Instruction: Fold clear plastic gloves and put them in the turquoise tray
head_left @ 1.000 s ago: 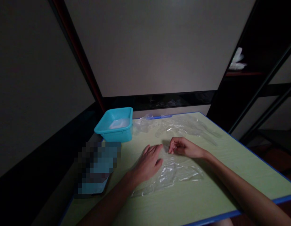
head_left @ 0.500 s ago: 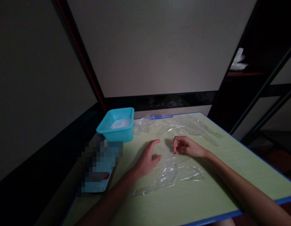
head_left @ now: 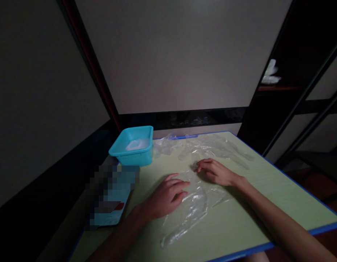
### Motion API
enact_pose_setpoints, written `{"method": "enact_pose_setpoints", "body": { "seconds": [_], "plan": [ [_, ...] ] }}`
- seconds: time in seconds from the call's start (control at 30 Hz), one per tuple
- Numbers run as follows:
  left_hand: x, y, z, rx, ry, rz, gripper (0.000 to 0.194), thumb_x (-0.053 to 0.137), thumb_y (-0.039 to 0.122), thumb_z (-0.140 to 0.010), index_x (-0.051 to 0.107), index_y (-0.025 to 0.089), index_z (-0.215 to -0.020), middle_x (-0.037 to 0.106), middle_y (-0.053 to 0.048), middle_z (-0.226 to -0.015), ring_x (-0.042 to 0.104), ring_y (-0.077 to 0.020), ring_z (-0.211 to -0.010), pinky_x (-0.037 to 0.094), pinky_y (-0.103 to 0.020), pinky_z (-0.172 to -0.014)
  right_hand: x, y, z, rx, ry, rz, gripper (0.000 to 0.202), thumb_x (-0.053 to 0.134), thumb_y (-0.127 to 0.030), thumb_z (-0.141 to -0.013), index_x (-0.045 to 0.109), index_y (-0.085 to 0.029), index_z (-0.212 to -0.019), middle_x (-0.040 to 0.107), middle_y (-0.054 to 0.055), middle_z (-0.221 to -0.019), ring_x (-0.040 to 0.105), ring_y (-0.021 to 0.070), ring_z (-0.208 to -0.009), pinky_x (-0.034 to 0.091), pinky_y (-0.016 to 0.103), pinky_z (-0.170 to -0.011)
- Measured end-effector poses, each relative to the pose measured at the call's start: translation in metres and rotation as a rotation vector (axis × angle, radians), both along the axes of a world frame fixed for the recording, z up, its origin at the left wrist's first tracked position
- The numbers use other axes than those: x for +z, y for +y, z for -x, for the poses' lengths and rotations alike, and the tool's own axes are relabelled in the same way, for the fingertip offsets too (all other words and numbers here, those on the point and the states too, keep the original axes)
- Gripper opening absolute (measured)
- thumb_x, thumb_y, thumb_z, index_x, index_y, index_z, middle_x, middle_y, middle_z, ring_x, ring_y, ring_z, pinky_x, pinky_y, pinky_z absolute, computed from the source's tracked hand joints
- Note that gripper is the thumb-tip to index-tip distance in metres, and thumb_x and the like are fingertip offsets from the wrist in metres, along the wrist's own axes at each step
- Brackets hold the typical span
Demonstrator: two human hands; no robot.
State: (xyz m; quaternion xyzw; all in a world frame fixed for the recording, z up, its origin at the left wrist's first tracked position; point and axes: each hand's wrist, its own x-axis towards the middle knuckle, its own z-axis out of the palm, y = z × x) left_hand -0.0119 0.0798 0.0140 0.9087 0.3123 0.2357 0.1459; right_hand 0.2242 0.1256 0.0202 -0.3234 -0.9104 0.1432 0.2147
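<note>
A thin, crumpled piece of clear plastic (head_left: pixel 195 207) lies in front of me; whether it is a bag or a glove I cannot tell. My left hand (head_left: pixel 167 194) hovers at its left edge, palm down, fingers spread and apart. Across from it, my right hand (head_left: pixel 216 171) has its fingers curled, the fingertips closed on a small bunched bit of the plastic at its far end. Beyond the hands, more clear plastic (head_left: pixel 212 145) is spread along the back of the table.
The pale green table (head_left: pixel 261 207) has a blue edge. A turquoise basin (head_left: pixel 135 156) holding something whitish stands at the back left. Nearer, a flat, partly blurred-out item (head_left: pixel 113 203) lies at the left edge. A wardrobe panel (head_left: pixel 179 58) rises behind.
My left hand has turned palm down and come nearer to me. The right fingertips have reached slightly left onto the plastic. The near plastic has shifted, its lower end closer to me.
</note>
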Motion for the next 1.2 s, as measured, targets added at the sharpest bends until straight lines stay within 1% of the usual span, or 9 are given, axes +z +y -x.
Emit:
{"method": "enact_pose_setpoints", "body": {
  "seconds": [0.27,0.43,0.5,0.6,0.7,0.83,0.97,1.1,1.2],
  "plan": [
    [0.006,-0.023,-0.011,-0.149,0.047,-0.022,0.023,0.045,0.017,-0.083,0.06,0.02,-0.1,0.064,-0.004,-0.087,0.057,-0.0154,-0.084,0.033,-0.035,-0.096,-0.001,-0.012,0.018,0.136,-0.044,-0.021,0.044,0.038,-0.004,-0.071,0.048,-0.016,-0.113,0.053,0.009,-0.114,0.044,0.02,-0.109,0.032,0.038,-0.095],
    [0.006,-0.033,-0.018,-0.239,0.068,-0.03,0.024,0.047,0.015,-0.079,0.059,0.018,-0.1,0.063,-0.005,-0.084,0.056,-0.0163,-0.084,0.033,-0.035,-0.095,-0.003,-0.021,0.034,0.237,-0.05,0.015,0.049,0.038,-0.002,-0.07,0.046,-0.017,-0.116,0.05,0.008,-0.12,0.041,0.0181,-0.113,0.022,0.04,-0.101],
    [0.005,-0.033,-0.019,-0.262,0.02,-0.041,0.025,0.049,0.016,-0.077,0.059,0.019,-0.099,0.063,-0.006,-0.085,0.055,-0.0174,-0.085,0.035,-0.036,-0.093,-0.004,-0.023,0.037,0.271,-0.016,0.04,0.049,0.037,-0.001,-0.07,0.046,-0.017,-0.116,0.05,0.008,-0.121,0.041,0.0177,-0.115,0.024,0.04,-0.1],
    [0.003,-0.024,-0.014,-0.154,-0.102,-0.079,0.023,0.048,0.016,-0.076,0.06,0.018,-0.096,0.063,-0.006,-0.085,0.056,-0.0187,-0.084,0.04,-0.037,-0.086,-0.003,-0.019,0.032,0.255,0.102,0.082,0.047,0.037,-0.001,-0.069,0.047,-0.016,-0.113,0.054,0.009,-0.114,0.045,0.0181,-0.109,0.033,0.037,-0.093],
    [-0.001,-0.006,-0.003,0.116,-0.16,-0.087,0.026,0.044,0.01,-0.076,0.059,0.018,-0.096,0.064,-0.006,-0.091,0.056,-0.0192,-0.088,0.043,-0.035,-0.081,-0.003,-0.009,0.015,0.106,0.248,0.185,0.039,0.034,-0.002,-0.068,0.051,-0.015,-0.1,0.062,0.004,-0.084,0.057,0.0148,-0.078,0.044,0.03,-0.072],
    [-0.009,0.013,0.011,0.289,-0.083,-0.091,0.031,0.043,0.005,-0.073,0.058,0.018,-0.097,0.066,-0.005,-0.097,0.057,-0.0194,-0.092,0.042,-0.036,-0.086,-0.01,0.005,-0.004,-0.065,0.318,0.397,0.031,0.031,-0.002,-0.064,0.05,-0.014,-0.085,0.053,-0.003,-0.055,0.05,0.0109,-0.051,0.039,0.021,-0.05],
    [-0.016,0.019,0.014,0.311,0.008,-0.124,0.03,0.045,0.006,-0.073,0.058,0.019,-0.097,0.066,-0.005,-0.097,0.059,-0.0192,-0.088,0.034,-0.041,-0.096,-0.019,0.012,-0.008,-0.112,0.325,0.42,0.03,0.033,-0.003,-0.062,0.052,-0.014,-0.082,0.051,-0.004,-0.053,0.047,0.0102,-0.048,0.035,0.02,-0.048],
    [-0.017,0.019,0.014,0.349,-0.165,0.004,0.028,0.046,0.007,-0.072,0.06,0.017,-0.095,0.066,-0.008,-0.094,0.058,-0.022,-0.09,0.031,-0.045,-0.097,-0.021,0.013,-0.005,-0.143,0.38,0.368,0.028,0.035,-0.004,-0.065,0.054,-0.014,-0.083,0.056,0.0,-0.065,0.052,0.0127,-0.062,0.039,0.025,-0.06],
    [-0.015,0.018,0.012,0.347,-0.257,0.081,0.029,0.045,0.01,-0.074,0.059,0.016,-0.098,0.063,-0.009,-0.101,0.056,-0.0218,-0.097,0.039,-0.039,-0.091,-0.016,0.011,-0.002,-0.148,0.503,0.367,0.022,0.036,-0.007,-0.069,0.052,-0.015,-0.084,0.058,0.002,-0.072,0.053,0.0135,-0.069,0.041,0.027,-0.065]
  ]
}}
